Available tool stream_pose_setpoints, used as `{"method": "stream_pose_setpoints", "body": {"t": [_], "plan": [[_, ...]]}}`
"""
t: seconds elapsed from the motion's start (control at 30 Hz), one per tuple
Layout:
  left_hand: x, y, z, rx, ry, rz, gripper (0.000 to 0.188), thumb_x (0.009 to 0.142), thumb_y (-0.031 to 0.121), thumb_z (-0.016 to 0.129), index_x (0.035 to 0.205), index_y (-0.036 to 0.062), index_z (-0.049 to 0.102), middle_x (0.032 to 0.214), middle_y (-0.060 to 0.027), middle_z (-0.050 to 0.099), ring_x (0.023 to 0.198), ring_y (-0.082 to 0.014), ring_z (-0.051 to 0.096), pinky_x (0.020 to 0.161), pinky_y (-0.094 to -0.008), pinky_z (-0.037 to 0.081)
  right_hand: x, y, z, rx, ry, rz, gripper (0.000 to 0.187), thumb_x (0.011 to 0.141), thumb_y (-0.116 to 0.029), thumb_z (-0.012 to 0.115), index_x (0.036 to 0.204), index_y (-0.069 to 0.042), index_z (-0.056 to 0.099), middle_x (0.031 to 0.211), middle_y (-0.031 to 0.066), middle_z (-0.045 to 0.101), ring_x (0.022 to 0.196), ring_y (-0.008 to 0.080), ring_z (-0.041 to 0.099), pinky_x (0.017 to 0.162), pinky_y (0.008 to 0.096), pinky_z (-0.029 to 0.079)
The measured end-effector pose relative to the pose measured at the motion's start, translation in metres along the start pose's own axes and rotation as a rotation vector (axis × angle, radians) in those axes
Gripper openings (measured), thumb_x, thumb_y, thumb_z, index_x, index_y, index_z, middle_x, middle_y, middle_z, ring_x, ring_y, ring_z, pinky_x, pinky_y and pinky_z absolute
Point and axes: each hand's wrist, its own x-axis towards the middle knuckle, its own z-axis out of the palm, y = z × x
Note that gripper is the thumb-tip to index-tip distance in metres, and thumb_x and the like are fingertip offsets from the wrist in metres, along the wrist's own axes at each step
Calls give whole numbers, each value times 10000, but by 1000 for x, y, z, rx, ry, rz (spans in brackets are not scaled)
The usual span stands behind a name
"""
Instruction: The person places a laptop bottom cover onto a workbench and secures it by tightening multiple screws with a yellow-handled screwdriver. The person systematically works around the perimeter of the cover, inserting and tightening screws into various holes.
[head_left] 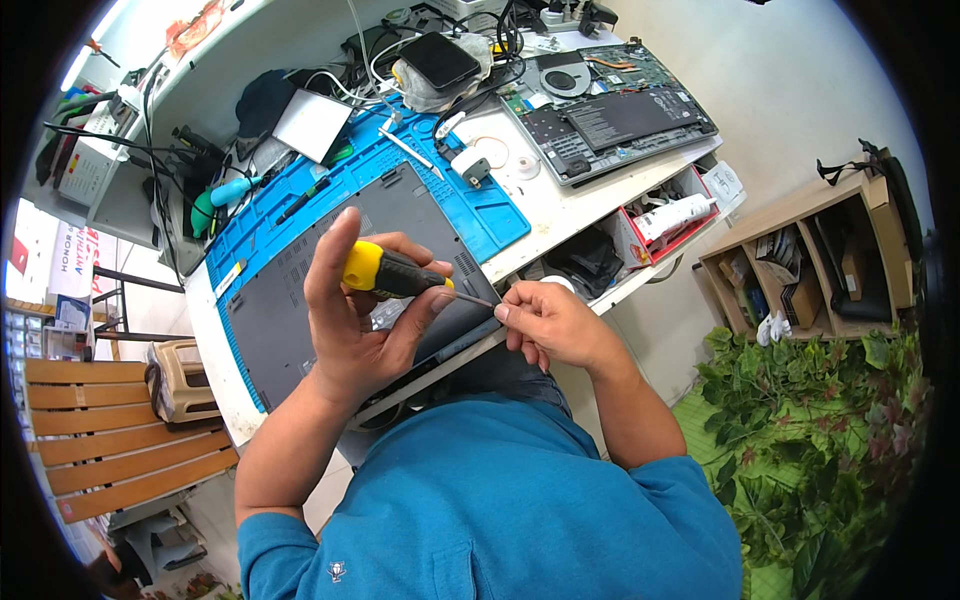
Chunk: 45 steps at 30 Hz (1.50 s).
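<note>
A screwdriver [385,272] with a yellow and black handle and a thin metal shaft is held between my hands, above a dark closed laptop [290,300]. My left hand [350,320] has the handle between its thumb and fingers, with the index finger raised. At the tip of the shaft, my right hand [550,322] pinches thumb against forefinger; whether a small screw is there too is too small to tell. The laptop lies underside up on a blue repair mat [490,215], vents showing, its near edge along the table's front.
An opened laptop [610,110] with bare battery and fan sits at the back right. Across the mat lie a white stick-like tool [410,152] and a black pen-like tool [302,202]. A phone [438,60] rests among cables. Below the tabletop, an open drawer [630,240] holds a red box.
</note>
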Motion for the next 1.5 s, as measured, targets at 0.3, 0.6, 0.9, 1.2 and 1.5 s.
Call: {"method": "stream_pose_setpoints", "body": {"t": [0.3,0.6,0.9,1.2,1.5], "plan": [[8,7,-3,27,-98,-17,1088,965,-90,803,1762,200,121,1300,-191,660,1129,-288,794,981,-437,696,4,6,-3,15,-22,-12,338,1114,-315,690,1102,22,712,769,82,722,542,98,652,433,253,523],[13,8,-1,124,-103,31,1073,933,-38,871,1734,162,185,1275,-186,667,1096,-257,795,924,-418,716,3,3,0,8,-1,-8,280,1136,-272,670,1046,-8,700,759,77,727,526,91,647,431,238,509],[82,39,-17,260,-402,166,586,786,38,977,1307,100,717,1136,-113,800,932,-283,814,767,-369,667,-4,2,4,-295,205,-246,233,1078,-218,716,1091,14,718,798,111,734,652,241,716,610,370,593],[128,83,-21,526,-811,11,291,917,161,866,1171,99,738,1049,-87,765,867,-276,792,691,-406,622,2,-28,-8,-523,168,-903,300,895,-9,859,1188,-8,797,1063,144,769,1042,362,744,905,434,596],[124,89,-8,621,-794,35,212,953,194,770,1031,42,645,928,-136,661,758,-374,748,658,-485,605,8,-17,3,-457,342,-981,229,807,75,786,1020,-10,794,1040,149,800,999,357,778,849,420,617]]}}
